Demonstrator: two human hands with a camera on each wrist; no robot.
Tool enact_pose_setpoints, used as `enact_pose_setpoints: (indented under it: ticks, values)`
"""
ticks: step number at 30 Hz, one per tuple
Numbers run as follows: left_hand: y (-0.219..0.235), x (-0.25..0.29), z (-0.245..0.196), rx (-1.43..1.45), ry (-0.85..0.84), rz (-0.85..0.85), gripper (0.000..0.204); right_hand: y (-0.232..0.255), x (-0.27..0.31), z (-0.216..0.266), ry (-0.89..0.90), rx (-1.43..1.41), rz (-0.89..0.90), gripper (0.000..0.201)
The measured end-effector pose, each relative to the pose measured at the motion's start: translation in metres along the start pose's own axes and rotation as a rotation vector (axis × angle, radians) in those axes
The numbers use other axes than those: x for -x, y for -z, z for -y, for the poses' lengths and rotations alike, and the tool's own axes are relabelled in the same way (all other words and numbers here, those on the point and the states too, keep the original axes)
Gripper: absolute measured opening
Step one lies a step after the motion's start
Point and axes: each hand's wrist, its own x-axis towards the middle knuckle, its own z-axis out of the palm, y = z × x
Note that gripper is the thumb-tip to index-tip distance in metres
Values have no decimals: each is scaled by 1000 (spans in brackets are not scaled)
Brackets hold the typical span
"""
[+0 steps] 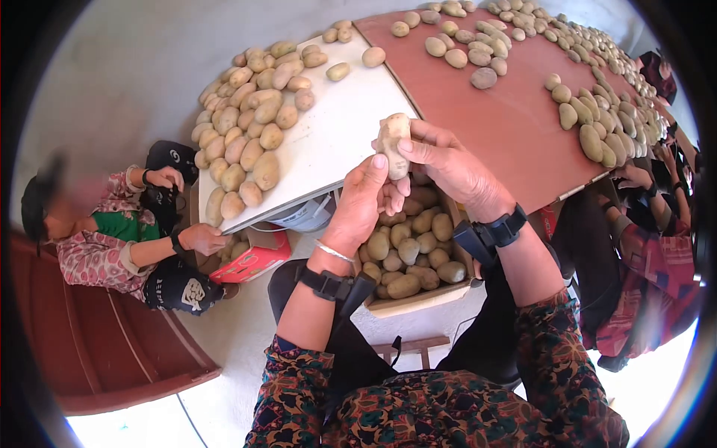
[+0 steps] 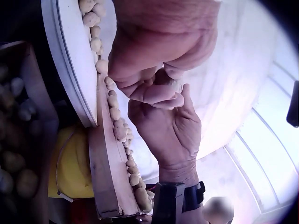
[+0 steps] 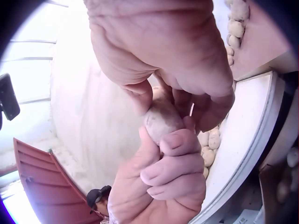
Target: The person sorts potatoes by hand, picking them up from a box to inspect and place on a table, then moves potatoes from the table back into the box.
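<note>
A knobbly potato (image 1: 393, 143) is held up between both hands, over the near end of the tables. My right hand (image 1: 457, 170) grips it from the right, thumb laid across its front. From below left, my left hand (image 1: 360, 200) holds its lower part with the thumb and curled fingers. In the right wrist view the potato's pale, smooth end (image 3: 163, 116) shows between the two hands. The left wrist view leaves most of it hidden behind fingers. Directly beneath the hands stands a cardboard box (image 1: 422, 302) of potatoes.
A heap of potatoes (image 1: 250, 123) lies on the white tabletop (image 1: 336, 104); more potatoes (image 1: 597, 119) spread over the red-brown tabletop (image 1: 478, 127). At left a person (image 1: 112, 231) sits by a red box (image 1: 258, 257). Other people sit at right. A bucket (image 1: 305, 214) stands under the white table.
</note>
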Motion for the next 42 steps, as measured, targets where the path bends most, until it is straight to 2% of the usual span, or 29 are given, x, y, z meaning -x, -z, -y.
enact_pose_setpoints:
  ticks: [1, 4, 10, 11, 12, 13, 14, 16, 17, 19, 23, 26, 28, 29, 31, 33, 36, 38, 40, 41, 42]
  values:
    - [-1, 1, 0, 2, -9, 9, 50, -4, 1, 0, 83, -23, -18, 56]
    - [-5, 5, 1, -6, -29, 27, 51, -3, 4, 0, 171, 4, 35, 58]
    - [-4, 7, 8, 41, -31, 73, 47, 0, 15, 3, 144, 3, 38, 49]
    - [-7, 6, 8, 41, -54, -6, 43, 2, 15, 4, 145, 5, 34, 49]
    - [-10, 6, 8, 40, -78, -84, 40, 3, 15, 3, 201, 150, 7, 50]
    - [-6, 6, 6, 63, -84, -128, 28, 4, 15, 3, 257, 294, -21, 52]
    - [-5, 7, 6, 62, -82, -123, 28, 7, 15, 2, 258, 294, -26, 52]
    - [-2, 9, 6, -192, -318, -227, 34, 8, 15, 0, 223, 391, -91, 51]
    - [-2, 10, 5, -159, -377, -196, 40, 7, 17, 0, 225, 390, -95, 51]
    - [-1, 13, 7, -187, -409, -173, 43, 4, 22, 0, 141, 193, -87, 46]
    - [-3, 7, 9, -275, -525, -165, 53, 9, 18, 4, 20, 143, -114, 43]
    - [-13, 10, 3, -225, -475, -238, 60, 10, 16, 2, -1, 161, -145, 41]
    - [-12, 11, -1, -269, -463, -233, 58, 11, 11, -6, 163, 88, -169, 40]
    - [-11, 12, 0, -312, -449, -226, 56, 13, 9, -8, 152, 85, -173, 40]
    - [-1, 9, 4, -343, -404, -230, 52, 13, 7, -12, 243, 134, -149, 37]
    - [3, 6, 5, -376, -403, -247, 43, 11, 7, -11, 213, 111, -138, 36]
    - [7, 7, 3, -373, -385, -261, 43, 13, 9, -10, 172, 145, -86, 29]
    - [12, 6, 3, -381, -362, -274, 41, 10, 8, -10, 245, 327, -233, 22]
    - [19, 9, 3, -562, -284, -293, 37, 15, 4, -13, 243, 263, -284, 21]
    - [27, 9, 7, -561, -275, -295, 37, 19, 5, -12, 174, 310, -369, 23]
    - [34, 9, 11, -754, -197, -313, 35, 19, 8, -8, 106, 358, -453, 25]
